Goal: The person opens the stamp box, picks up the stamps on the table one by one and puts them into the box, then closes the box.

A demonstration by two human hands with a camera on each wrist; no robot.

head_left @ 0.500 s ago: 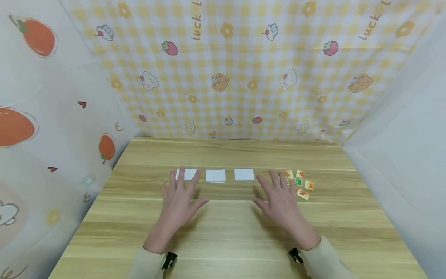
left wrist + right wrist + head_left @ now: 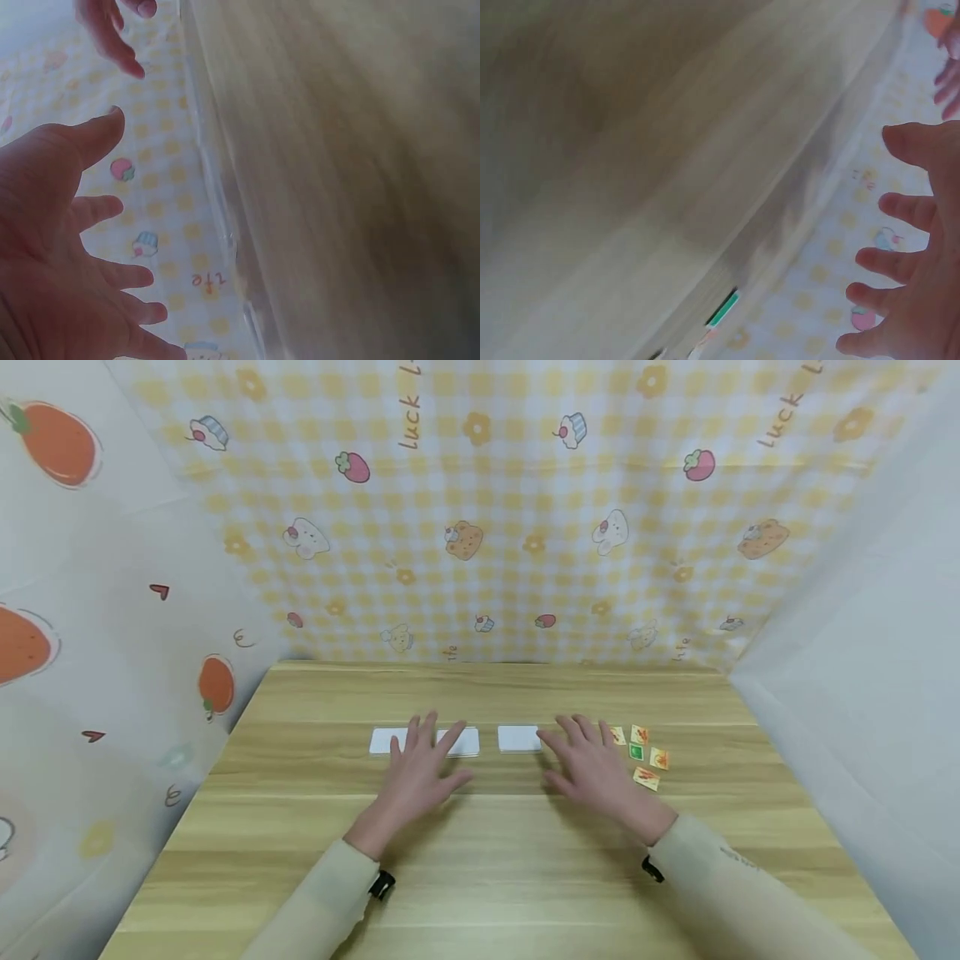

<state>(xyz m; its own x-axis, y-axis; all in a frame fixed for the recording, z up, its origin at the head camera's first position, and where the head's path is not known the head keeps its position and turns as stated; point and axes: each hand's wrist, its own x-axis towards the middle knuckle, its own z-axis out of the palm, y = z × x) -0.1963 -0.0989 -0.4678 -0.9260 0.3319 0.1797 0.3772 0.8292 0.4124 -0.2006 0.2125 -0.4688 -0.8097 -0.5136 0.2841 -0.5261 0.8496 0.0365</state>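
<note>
My left hand point(image 2: 420, 775) hovers over the table with its fingers spread, overlapping the left white card point(image 2: 387, 741) and the middle white card point(image 2: 461, 742) in the head view. Fingers also spread, my right hand point(image 2: 596, 768) hangs between the right white card point(image 2: 519, 738) and a group of small picture pieces. Neither hand holds anything. Among those pieces are a green one point(image 2: 636, 752) and several orange-and-yellow ones, such as the piece point(image 2: 647, 778) nearest me; part of the group is hidden behind the right hand. A green edge point(image 2: 722, 308) shows in the right wrist view.
The wooden table point(image 2: 480, 877) ends at a yellow checked cloth point(image 2: 510, 510) hung behind it. A white printed sheet point(image 2: 112, 635) stands on the left and a plain white one point(image 2: 862, 635) on the right. Both sleeves carry a dark strap at the wrist.
My left hand has moved right and forward, from the left card toward the middle one. The right hand has shifted slightly left and forward. The head view has turned a little; cards and pieces lie as before.
</note>
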